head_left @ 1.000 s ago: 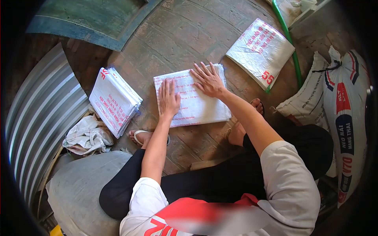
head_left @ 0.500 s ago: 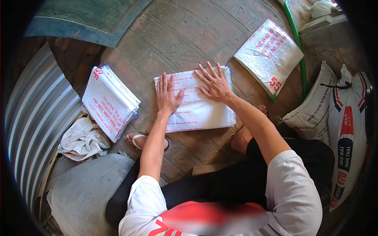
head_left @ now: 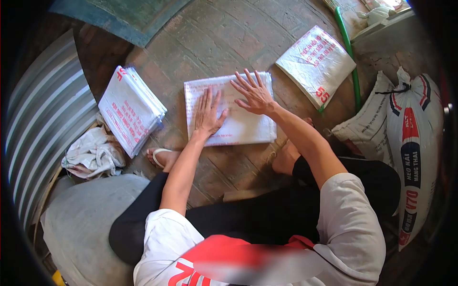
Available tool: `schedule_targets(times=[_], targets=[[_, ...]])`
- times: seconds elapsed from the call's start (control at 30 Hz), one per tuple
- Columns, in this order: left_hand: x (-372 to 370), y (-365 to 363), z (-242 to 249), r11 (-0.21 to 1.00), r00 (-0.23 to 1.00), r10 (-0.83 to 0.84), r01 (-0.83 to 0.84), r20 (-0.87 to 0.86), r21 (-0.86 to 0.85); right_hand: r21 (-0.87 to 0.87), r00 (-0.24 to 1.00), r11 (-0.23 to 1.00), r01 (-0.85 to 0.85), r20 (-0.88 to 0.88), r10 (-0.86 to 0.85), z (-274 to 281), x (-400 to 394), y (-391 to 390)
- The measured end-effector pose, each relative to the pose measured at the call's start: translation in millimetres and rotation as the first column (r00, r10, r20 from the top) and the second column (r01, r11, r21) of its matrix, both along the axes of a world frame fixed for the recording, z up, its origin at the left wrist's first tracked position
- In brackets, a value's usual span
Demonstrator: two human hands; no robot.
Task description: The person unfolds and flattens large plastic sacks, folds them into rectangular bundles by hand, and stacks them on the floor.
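A folded white woven sack [head_left: 238, 128] with red print lies flat on the brick floor in front of me. My left hand [head_left: 208, 113] rests on its left half, palm down, with the fingers stretched toward the far edge. Over the upper right part is my right hand [head_left: 253, 95], fingers spread wide and fingertips close to the far edge. Neither hand grips anything. A thick stack of folded white sacks [head_left: 131, 112] stands to the left, and another folded sack [head_left: 315, 64] marked 55 lies to the right.
Full feed sacks [head_left: 412, 143] stand at the right. A green hose [head_left: 350, 52] runs behind the folded sack. Corrugated sheet metal [head_left: 45, 128], a crumpled white sack [head_left: 95, 155] and a grey bulky sack [head_left: 93, 219] are on the left. My sandalled foot [head_left: 163, 157] is near the work.
My left hand has slid inward, to the right across the sack. The right hand keeps nearly the same place on it, fingers still spread. The whole view has shifted slightly.
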State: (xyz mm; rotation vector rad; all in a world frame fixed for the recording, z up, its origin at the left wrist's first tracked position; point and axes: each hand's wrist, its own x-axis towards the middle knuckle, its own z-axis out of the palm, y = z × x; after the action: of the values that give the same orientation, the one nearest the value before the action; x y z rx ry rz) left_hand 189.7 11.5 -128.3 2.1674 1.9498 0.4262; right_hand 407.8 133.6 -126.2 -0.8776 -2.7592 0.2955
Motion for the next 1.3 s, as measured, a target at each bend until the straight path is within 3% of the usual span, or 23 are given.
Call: schedule_targets(times=[0.07,0.2,0.37,0.5,1.03,1.3], targets=[[19.4,-20.2,5.3,0.998,0.996,-0.064,0.064,0.064,-0.007,-0.029,0.998,0.999,-0.019,-0.065,0.017,8.4,6.4,-19.7],[45.4,-42.8,6.1,0.997,0.993,-0.071,0.072,0.094,-0.008,-0.095,1.0,0.995,0.025,-0.005,-0.026,18.8,21.2,-72.2],[53.7,-52.4,-1.0,0.996,0.995,-0.088,0.087,0.037,0.021,-0.163,0.999,0.986,0.035,-0.008,-0.037,3.2,33.5,-106.7],[59.3,-51.4,-4.8,0.998,0.999,-0.054,0.054,-0.007,0.017,-0.127,0.998,0.991,0.051,-0.026,-0.055,-8.6,39.8,-108.0],[57.3,-50.3,-13.5,1.0,0.999,0.002,-0.001,0.032,-0.012,-0.159,0.985,0.985,0.062,0.17,-0.034,-8.9,32.6,-101.7],[52.9,-47.0,-17.0,1.0,0.999,0.019,-0.018,0.051,-0.014,-0.19,0.989,0.98,0.061,0.144,-0.033,-7.3,29.5,-100.2]])
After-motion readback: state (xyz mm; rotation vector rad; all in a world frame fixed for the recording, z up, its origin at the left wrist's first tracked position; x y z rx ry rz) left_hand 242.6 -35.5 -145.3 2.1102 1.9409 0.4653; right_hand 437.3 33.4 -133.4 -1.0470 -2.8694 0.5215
